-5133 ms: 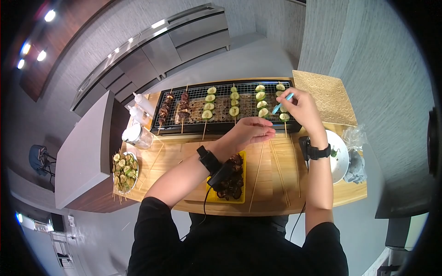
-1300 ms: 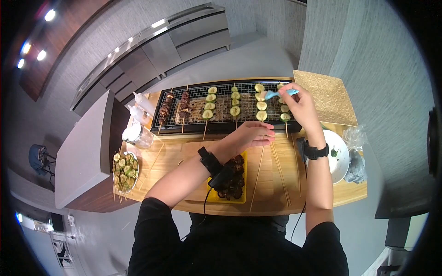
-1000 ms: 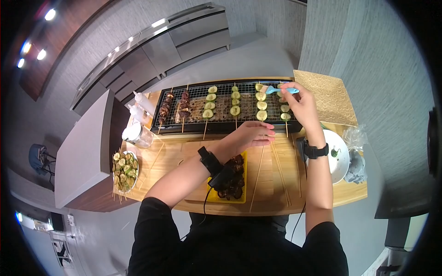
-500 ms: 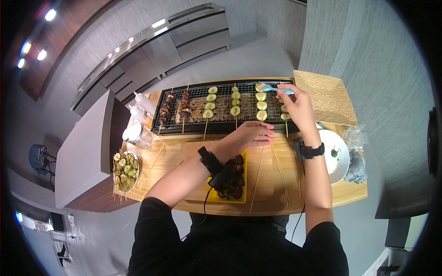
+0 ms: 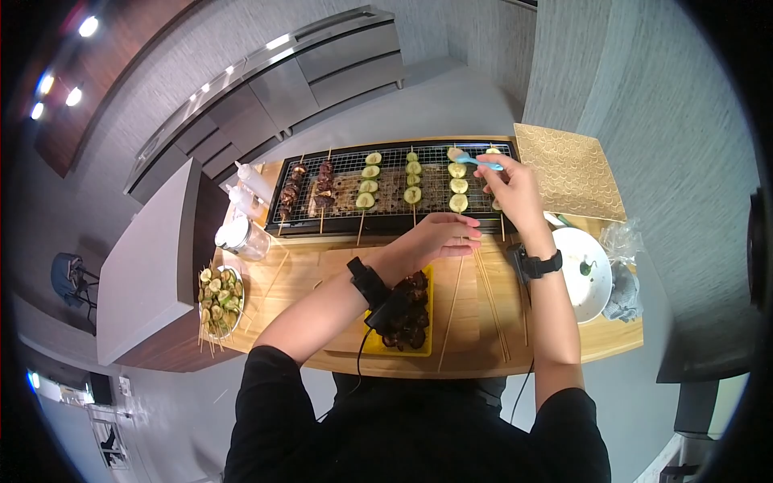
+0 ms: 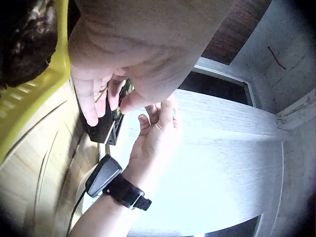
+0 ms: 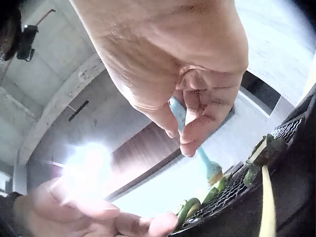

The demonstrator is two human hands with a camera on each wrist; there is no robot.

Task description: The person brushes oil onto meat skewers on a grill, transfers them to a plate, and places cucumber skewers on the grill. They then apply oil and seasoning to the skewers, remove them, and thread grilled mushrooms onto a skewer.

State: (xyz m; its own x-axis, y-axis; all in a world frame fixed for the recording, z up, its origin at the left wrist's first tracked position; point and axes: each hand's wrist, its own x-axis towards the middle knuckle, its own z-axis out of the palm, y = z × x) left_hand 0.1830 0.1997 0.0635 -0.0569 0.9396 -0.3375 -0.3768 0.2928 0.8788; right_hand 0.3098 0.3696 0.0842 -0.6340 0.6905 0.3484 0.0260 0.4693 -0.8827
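Observation:
My right hand (image 5: 514,189) pinches a light-blue basting brush (image 5: 481,162) between thumb and fingers. In the right wrist view its head (image 7: 214,173) points down at the green slices by the grill mesh. The tan bristles lie over the far slices of a zucchini skewer (image 5: 458,185), fifth from the left on the black grill (image 5: 386,221). My left hand (image 5: 441,233) is at the grill's front edge, its thumb and fingertips about that skewer's stick end. In the left wrist view, a thin stick (image 6: 109,132) runs out from the left hand's fingers.
Other zucchini skewers (image 5: 367,185) and dark meat skewers (image 5: 324,183) lie on the grill. In front are a yellow tray (image 5: 429,322) of dark pieces and loose sticks (image 5: 489,302). A plate of skewers (image 5: 220,302), jar (image 5: 244,237) and bottles (image 5: 254,181) stand left, a white bowl (image 5: 581,274) right.
The fifth skewer's slices, edge-on earlier, now lie face up. The brush came onto them from the right and moved to the far end. The right hand has shifted left; the left has stayed.

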